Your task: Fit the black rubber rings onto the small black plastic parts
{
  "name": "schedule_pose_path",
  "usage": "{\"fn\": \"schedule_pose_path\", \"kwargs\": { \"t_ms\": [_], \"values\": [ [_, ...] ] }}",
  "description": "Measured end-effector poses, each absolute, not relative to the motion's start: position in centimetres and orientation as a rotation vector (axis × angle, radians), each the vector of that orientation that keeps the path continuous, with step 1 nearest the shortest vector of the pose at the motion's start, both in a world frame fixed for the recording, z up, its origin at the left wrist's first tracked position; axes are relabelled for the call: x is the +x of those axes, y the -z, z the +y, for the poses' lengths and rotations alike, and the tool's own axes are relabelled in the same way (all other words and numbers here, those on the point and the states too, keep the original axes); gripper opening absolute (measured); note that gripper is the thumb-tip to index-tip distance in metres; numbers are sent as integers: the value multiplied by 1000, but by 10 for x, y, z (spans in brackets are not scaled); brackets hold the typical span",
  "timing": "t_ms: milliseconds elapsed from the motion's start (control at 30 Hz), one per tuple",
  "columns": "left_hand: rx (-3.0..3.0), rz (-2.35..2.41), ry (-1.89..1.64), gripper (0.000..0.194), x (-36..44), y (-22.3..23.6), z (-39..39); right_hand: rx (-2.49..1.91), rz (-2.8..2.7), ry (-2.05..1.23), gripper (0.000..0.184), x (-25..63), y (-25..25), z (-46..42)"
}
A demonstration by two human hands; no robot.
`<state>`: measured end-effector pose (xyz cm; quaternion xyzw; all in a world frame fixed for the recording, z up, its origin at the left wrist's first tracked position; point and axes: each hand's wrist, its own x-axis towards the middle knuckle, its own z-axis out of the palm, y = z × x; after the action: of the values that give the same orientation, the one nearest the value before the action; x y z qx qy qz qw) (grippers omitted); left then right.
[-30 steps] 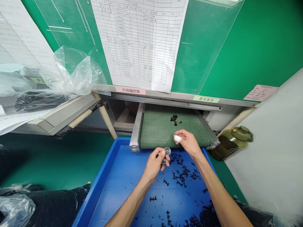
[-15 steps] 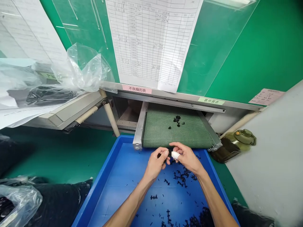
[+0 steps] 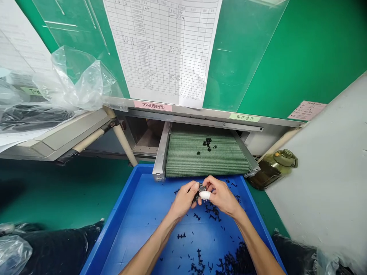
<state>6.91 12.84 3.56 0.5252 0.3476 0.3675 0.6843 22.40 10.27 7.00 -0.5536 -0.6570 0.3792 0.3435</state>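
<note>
Both hands meet above the far part of a blue tray (image 3: 137, 225), close to the end of a green conveyor belt (image 3: 206, 162). Between them is a small round black part (image 3: 202, 187). My left hand (image 3: 185, 196) is closed on it, with more black showing under the fingers. My right hand (image 3: 222, 195), its thumb wrapped in white, pinches the same part from the other side. Small black branched pieces (image 3: 213, 211) lie scattered on the tray beneath, and a dark heap (image 3: 239, 261) of them sits at its near right.
Several black parts (image 3: 207, 142) rest on the belt. A dark green bottle (image 3: 273, 168) stands right of the tray by a pale wall. At left is a table (image 3: 69, 137) with clear plastic bags (image 3: 83, 84). A filled black bag (image 3: 57, 244) lies on the floor at left.
The hands have come together, and the right fingers now touch the round black part. The whole view has shifted slightly, moving the scene to the left. The parts on the belt keep their places.
</note>
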Motion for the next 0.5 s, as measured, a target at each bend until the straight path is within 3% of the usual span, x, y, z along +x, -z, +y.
{"fn": "schedule_pose_path", "kwargs": {
  "t_ms": [100, 333, 500],
  "values": [
    [1299, 786, -741, 43, 66, -35, 131, -1426, -1858, -962, 26, 227, -79, 100],
    [1383, 773, -619, 45, 63, -42, 129, -1437, -1808, -1142, 7, 231, -89, 99],
    [1259, 785, -640, 50, 68, -40, 125, -1424, -1816, -1114, 14, 231, -75, 98]
  ]
}}
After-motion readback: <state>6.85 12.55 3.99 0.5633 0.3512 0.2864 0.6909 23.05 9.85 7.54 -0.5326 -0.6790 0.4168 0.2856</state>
